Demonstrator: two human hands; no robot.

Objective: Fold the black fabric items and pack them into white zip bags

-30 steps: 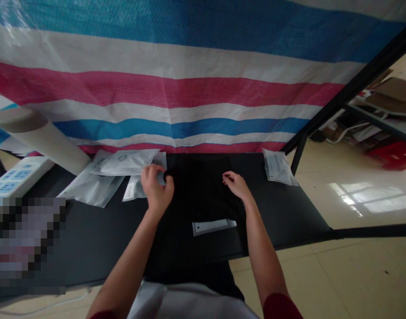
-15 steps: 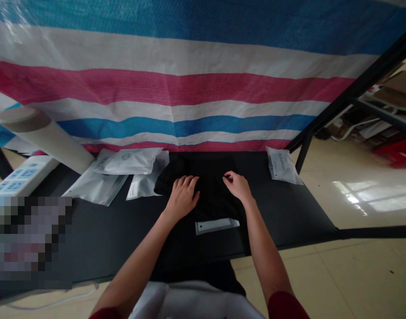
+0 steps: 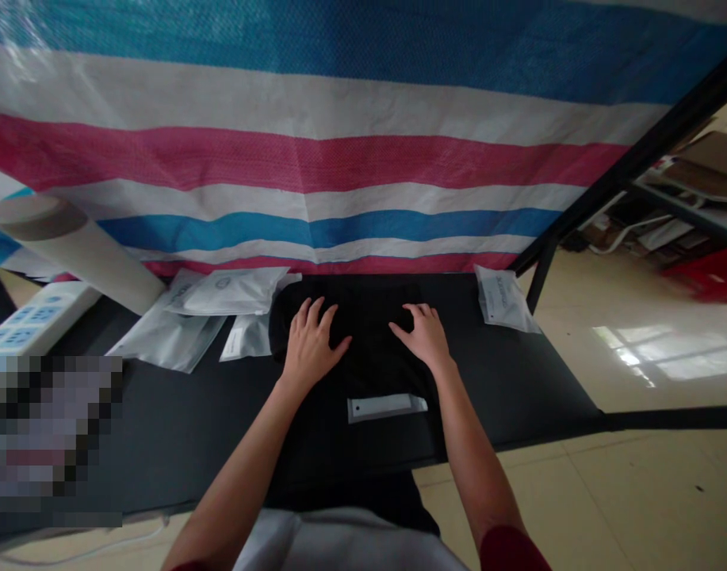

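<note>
A black cloth item (image 3: 369,341) lies on the black table (image 3: 208,444) in front of me; its outline blends into the tabletop, so its exact kind is unclear. My left hand (image 3: 312,345) rests on its left part, palm down, with fingers spread. On its right side lies my right hand (image 3: 423,333), thumb apart from the other fingers. Neither hand grips anything. Below the hands, the end of a frosted plastic bag (image 3: 387,407) with a small dark hole shows; the rest of it is hidden under the cloth.
Several frosted plastic bags (image 3: 235,292) are piled at the left, beside a tilted white bottle (image 3: 95,258) and a power strip (image 3: 36,321). Another frosted bag (image 3: 506,300) sits at the right edge. A striped tarp (image 3: 351,162) hangs behind, and a black metal frame (image 3: 583,210) stands at the right.
My left hand has shifted slightly left and its fingers have spread. The right hand's fingers, which were curled together, have opened out on the cloth.
</note>
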